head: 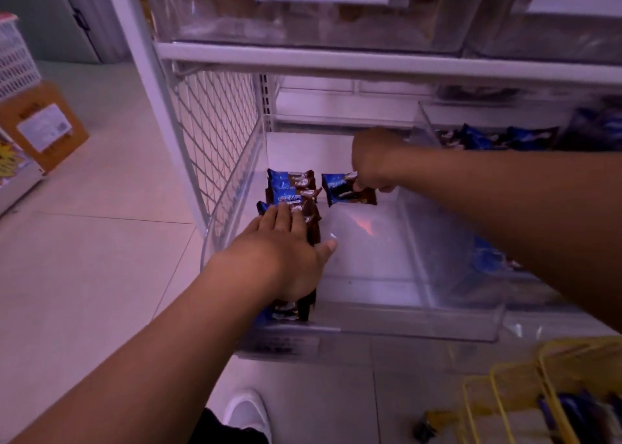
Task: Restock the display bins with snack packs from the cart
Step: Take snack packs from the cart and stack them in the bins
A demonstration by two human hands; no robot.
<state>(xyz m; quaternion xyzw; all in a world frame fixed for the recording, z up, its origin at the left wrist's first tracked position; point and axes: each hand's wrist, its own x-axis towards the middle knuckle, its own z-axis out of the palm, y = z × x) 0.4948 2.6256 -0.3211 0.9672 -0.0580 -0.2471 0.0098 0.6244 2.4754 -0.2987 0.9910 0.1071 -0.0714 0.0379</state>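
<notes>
A clear plastic display bin (pixel 387 322) sits on the low shelf in front of me. Along its left side lies a row of blue-and-brown snack packs (pixel 292 191). My left hand (pixel 286 251) rests flat on top of that row, fingers straight and thumb spread toward the bare bin floor. My right hand (pixel 373 164) reaches in from the right and pinches the corner of one more snack pack (pixel 346 191), holding it just right of the row, over the back of the bin. The yellow wire cart (pixel 538 393) with more packs stands at the bottom right.
A neighbouring bin (pixel 505 137) at the right holds similar blue packs. Clear bins fill the shelf above (pixel 303 16). A white wire mesh panel (pixel 215 130) closes the shelf's left end. A cardboard box (pixel 43 127) stands on the tiled floor at the left. My white shoe (pixel 249 413) is below.
</notes>
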